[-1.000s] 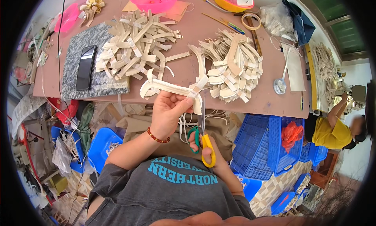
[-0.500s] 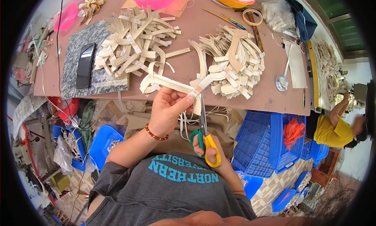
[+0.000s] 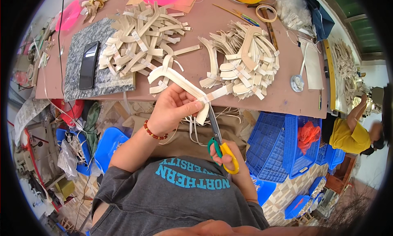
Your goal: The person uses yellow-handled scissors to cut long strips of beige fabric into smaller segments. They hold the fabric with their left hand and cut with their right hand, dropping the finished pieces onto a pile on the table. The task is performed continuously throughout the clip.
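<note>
My left hand (image 3: 175, 108) pinches a cream fabric strip (image 3: 182, 81) near its joined end, where a paler tab sticks out to the right. A pair of scissors (image 3: 215, 125) with one green and one yellow handle is in my right hand (image 3: 226, 154), fingers through the loops. Its blades point up to the strip, their tips close beside or behind the joint; whether they touch it I cannot tell. Beyond my left hand lies a loose heap of similar strips (image 3: 143, 43). A denser pile of strips (image 3: 249, 60) lies to the right, near the table's front edge.
On the brown table (image 3: 192, 27) a black phone (image 3: 89, 66) lies on a grey speckled slab (image 3: 116, 84). A tape roll (image 3: 266, 13) and a small clear round container (image 3: 297, 83) stand at right. Blue crates (image 3: 266, 148) are below; a person in yellow (image 3: 350, 134) works far right.
The scissors and my right hand have shifted slightly right and down. My left hand has tilted the strip a little, its joined end lower. The view has shifted slightly.
</note>
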`<state>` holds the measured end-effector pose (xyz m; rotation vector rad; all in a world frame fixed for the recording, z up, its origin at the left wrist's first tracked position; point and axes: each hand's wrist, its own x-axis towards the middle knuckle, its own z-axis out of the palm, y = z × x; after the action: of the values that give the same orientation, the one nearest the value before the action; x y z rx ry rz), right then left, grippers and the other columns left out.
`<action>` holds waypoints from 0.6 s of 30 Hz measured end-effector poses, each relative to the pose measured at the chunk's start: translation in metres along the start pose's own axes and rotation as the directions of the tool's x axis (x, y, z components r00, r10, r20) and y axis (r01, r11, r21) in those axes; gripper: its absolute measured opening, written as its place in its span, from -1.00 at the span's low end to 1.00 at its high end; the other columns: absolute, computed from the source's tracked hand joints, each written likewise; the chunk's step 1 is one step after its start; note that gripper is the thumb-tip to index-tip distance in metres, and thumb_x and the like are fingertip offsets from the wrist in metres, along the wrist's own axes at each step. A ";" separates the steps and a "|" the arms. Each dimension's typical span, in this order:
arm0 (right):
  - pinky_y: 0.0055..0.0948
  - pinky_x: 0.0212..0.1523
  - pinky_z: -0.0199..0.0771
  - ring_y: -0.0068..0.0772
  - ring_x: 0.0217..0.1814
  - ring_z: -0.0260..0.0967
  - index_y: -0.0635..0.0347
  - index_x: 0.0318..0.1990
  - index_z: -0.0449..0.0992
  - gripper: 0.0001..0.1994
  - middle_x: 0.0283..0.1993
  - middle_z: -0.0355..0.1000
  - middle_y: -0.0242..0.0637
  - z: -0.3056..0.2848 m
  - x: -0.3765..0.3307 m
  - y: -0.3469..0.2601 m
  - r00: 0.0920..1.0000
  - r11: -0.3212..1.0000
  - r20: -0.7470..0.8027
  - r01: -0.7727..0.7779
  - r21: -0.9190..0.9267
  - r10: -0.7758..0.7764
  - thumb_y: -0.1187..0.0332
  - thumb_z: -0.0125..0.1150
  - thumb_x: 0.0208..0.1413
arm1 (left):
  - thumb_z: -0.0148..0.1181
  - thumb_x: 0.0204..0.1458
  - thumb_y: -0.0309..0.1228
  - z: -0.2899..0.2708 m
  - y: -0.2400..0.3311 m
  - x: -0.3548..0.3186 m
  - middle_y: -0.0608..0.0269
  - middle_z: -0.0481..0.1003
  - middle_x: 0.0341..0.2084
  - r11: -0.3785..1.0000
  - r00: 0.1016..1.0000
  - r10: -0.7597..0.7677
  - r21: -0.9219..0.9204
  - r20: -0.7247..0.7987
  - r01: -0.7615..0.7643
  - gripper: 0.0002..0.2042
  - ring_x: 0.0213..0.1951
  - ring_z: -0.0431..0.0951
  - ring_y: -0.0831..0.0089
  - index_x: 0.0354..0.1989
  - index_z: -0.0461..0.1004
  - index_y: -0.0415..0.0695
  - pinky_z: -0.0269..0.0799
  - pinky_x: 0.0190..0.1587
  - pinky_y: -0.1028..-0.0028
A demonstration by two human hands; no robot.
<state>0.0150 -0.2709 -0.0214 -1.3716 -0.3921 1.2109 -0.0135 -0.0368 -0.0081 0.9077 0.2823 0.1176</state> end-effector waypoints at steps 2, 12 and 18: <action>-0.69 -0.51 0.18 -0.74 -0.52 0.18 0.22 -0.42 0.35 -0.20 -0.54 0.24 -0.53 0.001 -0.001 -0.003 1.000 1.000 -0.012 0.016 -0.014 -0.016 -0.50 0.01 -0.33 | 0.19 -0.07 -0.62 -0.001 0.002 0.001 0.26 0.49 -0.37 0.999 0.999 -0.028 0.037 0.032 0.027 -0.72 -0.36 0.50 0.59 -0.15 0.34 -0.23 0.46 -0.37 0.60; -0.68 -0.48 0.21 -0.71 -0.49 0.19 0.23 -0.41 0.35 -0.24 -0.50 0.26 -0.50 -0.001 -0.004 0.004 0.999 0.999 0.034 0.034 0.000 -0.034 -0.46 0.02 -0.24 | 0.19 -0.04 -0.60 -0.008 0.011 0.000 0.30 0.48 -0.37 0.986 0.981 -0.137 0.111 0.140 0.122 -0.72 -0.33 0.49 0.60 -0.13 0.33 -0.22 0.45 -0.32 0.60; -0.68 -0.47 0.21 -0.70 -0.50 0.20 0.22 -0.39 0.36 -0.25 -0.50 0.27 -0.49 -0.001 -0.003 0.001 1.000 1.000 0.023 0.006 -0.024 -0.006 -0.45 0.03 -0.24 | 0.18 -0.03 -0.59 -0.009 0.017 0.000 0.32 0.47 -0.39 0.977 0.962 -0.162 0.170 0.219 0.126 -0.76 -0.33 0.48 0.62 -0.16 0.36 -0.22 0.43 -0.30 0.61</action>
<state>0.0138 -0.2741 -0.0214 -1.3771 -0.4275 1.2214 -0.0159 -0.0198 -0.0003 1.0416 0.1407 -0.1473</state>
